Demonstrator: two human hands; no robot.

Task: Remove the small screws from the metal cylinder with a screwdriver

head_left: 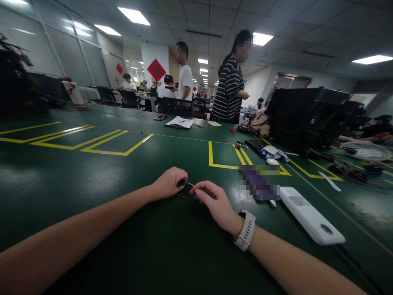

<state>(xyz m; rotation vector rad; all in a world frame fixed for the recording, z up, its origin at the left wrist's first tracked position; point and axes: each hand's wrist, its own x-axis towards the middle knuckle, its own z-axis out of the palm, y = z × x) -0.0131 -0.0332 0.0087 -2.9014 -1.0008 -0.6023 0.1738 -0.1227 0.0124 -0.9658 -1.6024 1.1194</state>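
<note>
My left hand [169, 183] is closed around a small dark round part with a shiny rim [181, 183]; most of it is hidden in the fist. In my right hand [216, 200] is a screwdriver [209, 193] with a dark purplish handle. Its thin metal shaft points left to the round part; I cannot tell whether the tip touches it. Just below the two hands, a few tiny metal pieces [183, 197] lie on the green table [159, 254]. A light watch strap [245, 230] circles my right wrist.
Right of my hand lie a blurred-out phone-like object [259, 183] and a white power bank [311, 215] with a cable. Farther back are a clipboard [179, 122], a black case [294, 119] and coloured wires [356, 166]. A person in a striped shirt [229, 88] stands beyond the table.
</note>
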